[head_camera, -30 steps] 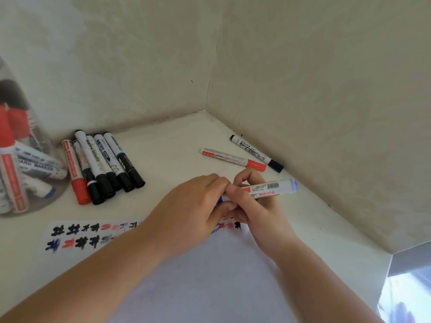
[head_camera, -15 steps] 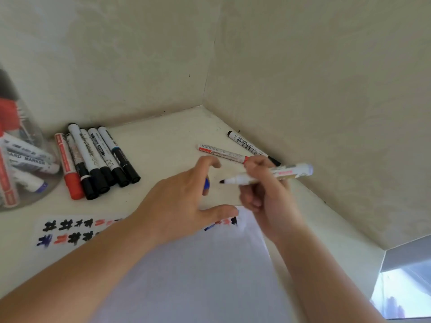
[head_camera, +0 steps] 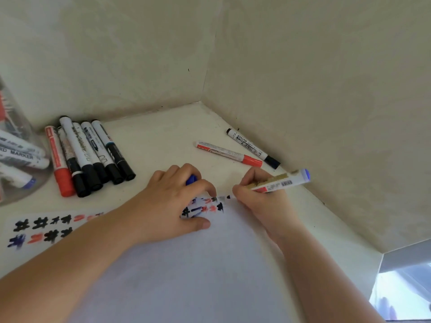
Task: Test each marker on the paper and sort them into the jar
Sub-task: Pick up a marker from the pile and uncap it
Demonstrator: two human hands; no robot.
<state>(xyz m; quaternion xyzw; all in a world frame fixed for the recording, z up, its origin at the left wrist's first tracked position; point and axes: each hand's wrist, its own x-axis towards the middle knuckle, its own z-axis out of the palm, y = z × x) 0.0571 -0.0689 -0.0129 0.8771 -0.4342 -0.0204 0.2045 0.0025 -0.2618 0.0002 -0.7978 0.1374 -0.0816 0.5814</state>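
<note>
My right hand point(head_camera: 261, 201) grips an uncapped white marker with a blue end point(head_camera: 282, 181), its tip touching the far edge of the white paper point(head_camera: 210, 264). My left hand point(head_camera: 170, 203) rests on the paper, thumb pressing it down, with the blue cap point(head_camera: 191, 179) held in its curled fingers. Rows of black, red and blue test marks point(head_camera: 203, 207) run along the paper's far edge. The clear jar point(head_camera: 16, 157) at the far left holds several markers.
A row of several capped markers point(head_camera: 88, 157), one red and the others black, lies beside the jar. A red-capped marker point(head_camera: 229, 153) and a black-capped marker point(head_camera: 253, 148) lie near the right wall. Walls close the corner behind and to the right.
The hands pulled the blue cap off the marker. The left hand then settled onto the paper with the cap, and the right hand lowered the tip to the paper.
</note>
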